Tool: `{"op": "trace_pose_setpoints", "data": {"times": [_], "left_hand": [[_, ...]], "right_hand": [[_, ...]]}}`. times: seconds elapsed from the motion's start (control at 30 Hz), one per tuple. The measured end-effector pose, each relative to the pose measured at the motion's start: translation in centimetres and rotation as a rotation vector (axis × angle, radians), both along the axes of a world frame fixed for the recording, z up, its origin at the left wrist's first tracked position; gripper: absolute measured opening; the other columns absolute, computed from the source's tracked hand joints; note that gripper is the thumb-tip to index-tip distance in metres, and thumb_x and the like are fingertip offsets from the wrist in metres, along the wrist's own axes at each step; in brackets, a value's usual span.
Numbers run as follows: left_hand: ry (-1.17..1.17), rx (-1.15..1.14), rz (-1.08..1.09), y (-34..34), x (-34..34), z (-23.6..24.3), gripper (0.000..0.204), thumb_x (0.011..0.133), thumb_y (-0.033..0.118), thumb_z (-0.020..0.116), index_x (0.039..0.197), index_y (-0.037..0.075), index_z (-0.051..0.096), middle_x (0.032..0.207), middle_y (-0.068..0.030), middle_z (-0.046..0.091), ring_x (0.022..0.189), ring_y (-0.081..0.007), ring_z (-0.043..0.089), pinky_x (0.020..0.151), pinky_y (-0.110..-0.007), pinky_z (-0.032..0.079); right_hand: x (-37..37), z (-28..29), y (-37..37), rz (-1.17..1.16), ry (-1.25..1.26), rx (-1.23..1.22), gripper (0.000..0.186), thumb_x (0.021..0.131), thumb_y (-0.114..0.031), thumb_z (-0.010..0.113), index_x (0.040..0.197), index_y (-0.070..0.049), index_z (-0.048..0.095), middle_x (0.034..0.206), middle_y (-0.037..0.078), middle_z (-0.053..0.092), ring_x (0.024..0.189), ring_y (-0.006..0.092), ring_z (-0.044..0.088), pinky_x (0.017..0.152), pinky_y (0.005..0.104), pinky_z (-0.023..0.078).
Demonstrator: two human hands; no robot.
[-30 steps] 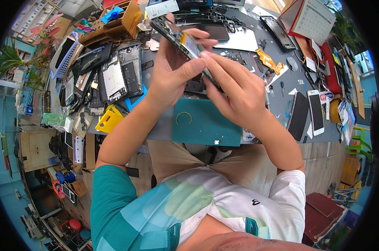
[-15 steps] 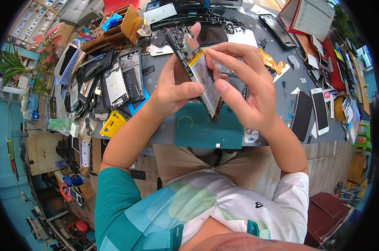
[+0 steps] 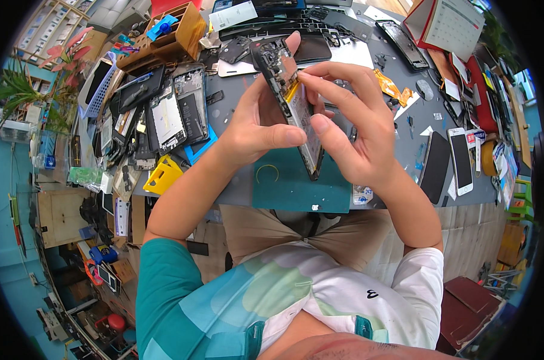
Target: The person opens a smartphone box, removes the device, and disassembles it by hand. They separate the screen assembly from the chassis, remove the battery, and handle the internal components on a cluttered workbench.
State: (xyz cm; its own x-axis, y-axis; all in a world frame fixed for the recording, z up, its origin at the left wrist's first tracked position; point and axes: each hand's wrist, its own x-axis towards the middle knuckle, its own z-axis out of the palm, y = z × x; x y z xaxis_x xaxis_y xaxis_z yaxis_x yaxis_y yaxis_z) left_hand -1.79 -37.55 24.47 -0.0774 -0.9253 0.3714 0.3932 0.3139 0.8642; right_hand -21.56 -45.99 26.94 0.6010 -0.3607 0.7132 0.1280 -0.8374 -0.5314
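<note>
An opened phone (image 3: pixel 278 67) is held tilted above the desk, its back cover off and its circuitry bare at the upper end. A battery (image 3: pixel 301 109) with a yellow top edge lies inside the frame. My left hand (image 3: pixel 257 129) is closed round the phone's left side, thumb along the edge and a fingertip showing past the top. My right hand (image 3: pixel 368 129) is at the phone's right side; its index fingertip touches near the battery's yellow edge, with the thumb lower down and other fingers curled. Below lies a teal mat (image 3: pixel 296 195) holding a thin yellow-green ring (image 3: pixel 267 174).
Stripped phone frames (image 3: pixel 166 123) are heaped at the left, near a wooden organizer (image 3: pixel 158 45) and a yellow plastic piece (image 3: pixel 163 175). On the right lie a white phone (image 3: pixel 461 161) and a black panel (image 3: pixel 434 168). A desk calendar (image 3: pixel 449 27) stands far right.
The phone and my left hand have shifted slightly right, and the phone has turned more edge-on. My right hand stays almost in place. The view has shifted a little.
</note>
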Motion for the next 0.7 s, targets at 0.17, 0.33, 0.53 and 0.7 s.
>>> {"op": "trace_pose_setpoints", "data": {"times": [0.17, 0.33, 0.53, 0.7], "left_hand": [[-0.012, 0.000, 0.005, -0.08, -0.14, -0.51, 0.126, 0.083, 0.009, 0.093, 0.176, 0.009, 0.008, 0.133, -0.0086, 0.058, 0.122, -0.0205, 0.062, 0.105, -0.038, 0.053], [-0.089, -0.003, 0.104, -0.04, -0.58, -0.67, 0.126, 0.082, 0.008, 0.095, 0.175, 0.007, 0.010, 0.143, -0.0091, 0.054, 0.131, -0.0216, 0.059, 0.107, -0.040, 0.055], [-0.196, -0.022, 0.188, -0.09, -0.96, -0.30, 0.125, 0.081, 0.009, 0.097, 0.173, 0.004, 0.013, 0.146, -0.0098, 0.053, 0.137, -0.0248, 0.058, 0.108, -0.043, 0.057], [-0.271, -0.031, 0.218, -0.08, -0.84, -0.39, 0.121, 0.080, 0.013, 0.099, 0.171, 0.003, 0.019, 0.143, -0.0095, 0.056, 0.135, -0.0250, 0.060, 0.108, -0.045, 0.057]], "right_hand": [[0.01, 0.30, -0.64, 0.138, -0.051, 0.085, 0.045, 0.096, -0.011, 0.067, 0.139, 0.003, 0.072, 0.145, 0.025, 0.066, 0.131, 0.0343, 0.065, 0.108, 0.0425, 0.053], [-0.36, 0.38, -0.35, 0.173, 0.019, 0.242, 0.044, 0.094, -0.007, 0.069, 0.137, 0.004, 0.073, 0.148, 0.025, 0.066, 0.133, 0.0328, 0.067, 0.112, 0.0408, 0.051], [-0.42, 0.02, -0.43, 0.148, -0.009, 0.378, 0.039, 0.091, -0.007, 0.075, 0.127, 0.006, 0.077, 0.140, 0.019, 0.073, 0.123, 0.0254, 0.074, 0.105, 0.0349, 0.057], [-0.58, 0.53, -0.06, 0.151, 0.004, 0.472, 0.036, 0.092, -0.004, 0.073, 0.126, 0.008, 0.076, 0.140, 0.019, 0.073, 0.119, 0.0223, 0.075, 0.105, 0.0341, 0.057]]}}
